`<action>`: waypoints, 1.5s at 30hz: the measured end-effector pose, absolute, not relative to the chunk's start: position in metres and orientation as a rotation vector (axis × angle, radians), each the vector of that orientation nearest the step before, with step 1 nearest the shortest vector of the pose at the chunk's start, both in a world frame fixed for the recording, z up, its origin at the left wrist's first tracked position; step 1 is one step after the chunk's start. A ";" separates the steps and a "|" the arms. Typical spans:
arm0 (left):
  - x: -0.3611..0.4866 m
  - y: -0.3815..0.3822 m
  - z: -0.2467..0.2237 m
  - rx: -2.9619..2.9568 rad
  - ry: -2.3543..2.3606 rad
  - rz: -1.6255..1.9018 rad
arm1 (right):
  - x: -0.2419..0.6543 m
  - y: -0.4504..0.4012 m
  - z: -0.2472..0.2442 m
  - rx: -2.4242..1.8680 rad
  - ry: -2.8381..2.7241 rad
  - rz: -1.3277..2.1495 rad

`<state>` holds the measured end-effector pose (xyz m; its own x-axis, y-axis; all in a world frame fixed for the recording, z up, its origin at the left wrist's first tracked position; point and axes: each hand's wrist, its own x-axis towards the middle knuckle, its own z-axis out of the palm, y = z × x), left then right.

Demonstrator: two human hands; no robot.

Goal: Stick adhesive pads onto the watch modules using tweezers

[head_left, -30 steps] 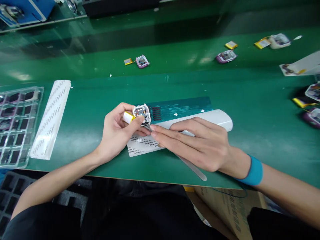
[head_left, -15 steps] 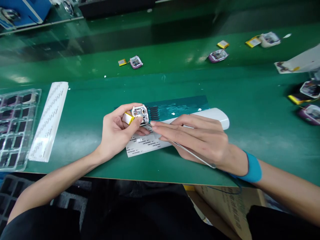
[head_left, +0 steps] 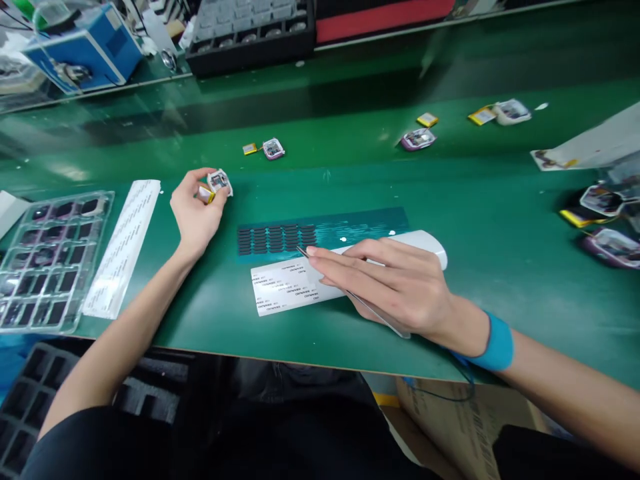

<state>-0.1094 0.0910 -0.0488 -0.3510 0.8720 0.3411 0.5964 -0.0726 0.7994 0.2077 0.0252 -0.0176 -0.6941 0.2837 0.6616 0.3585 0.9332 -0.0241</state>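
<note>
My left hand (head_left: 196, 212) is closed round the edge of a small white device housing (head_left: 219, 181) with its circuit board showing. A yellow-edged battery (head_left: 205, 194) sits against the fingers of that hand, beside the housing. Pinched in my right hand (head_left: 395, 283) is a pair of metal tweezers (head_left: 375, 312), their tips over the near edge of a teal sheet (head_left: 365, 223). Rows of small black strips (head_left: 277, 239) lie on the sheet's left part. Just in front is a white printed backing sheet (head_left: 285, 290), its right part under my right hand.
A clear tray (head_left: 75, 293) of dark-faced parts stands at the left, beside another white printed strip (head_left: 123, 250). Purple housings (head_left: 273, 149) with batteries lie at the back and right. A blue box (head_left: 95, 57) and a black tray (head_left: 250, 53) stand behind.
My left hand has carried the white housing and battery away from the tweezers, left and toward the back. My right hand keeps its grip on the tweezers. The camera view has shifted slightly.
</note>
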 end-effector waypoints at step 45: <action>0.011 -0.003 -0.013 1.250 1.035 1.183 | 0.202 0.027 -0.039 -0.768 -2.137 0.150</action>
